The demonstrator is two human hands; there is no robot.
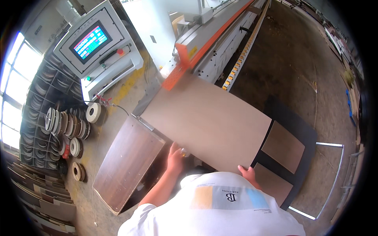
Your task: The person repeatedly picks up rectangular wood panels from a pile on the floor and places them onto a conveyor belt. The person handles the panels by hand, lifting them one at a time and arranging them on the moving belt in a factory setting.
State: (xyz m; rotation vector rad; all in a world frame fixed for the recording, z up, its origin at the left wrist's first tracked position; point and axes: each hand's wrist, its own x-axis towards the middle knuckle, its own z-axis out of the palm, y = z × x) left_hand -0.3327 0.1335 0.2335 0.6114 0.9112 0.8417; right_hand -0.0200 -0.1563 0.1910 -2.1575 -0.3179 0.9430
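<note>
A large flat beige board [204,120] lies in front of me, its far left corner under the orange guard [175,76] of a long machine. My right hand [249,175] grips the board's near edge toward its right corner, thumb on top and the other fingers out of sight below. At the near left edge of the same board is my left hand [174,159], beside a small shiny fitting [184,152]. Its fingers are partly hidden and blurred, so their hold is unclear.
Left of the board stands a wood-grain table [128,163]. Two smaller brown panels [283,146] rest on a black surface [309,135] at right. A control panel with lit screen [91,41], edge-band rolls [67,122] and a roller track [241,59] surround the work.
</note>
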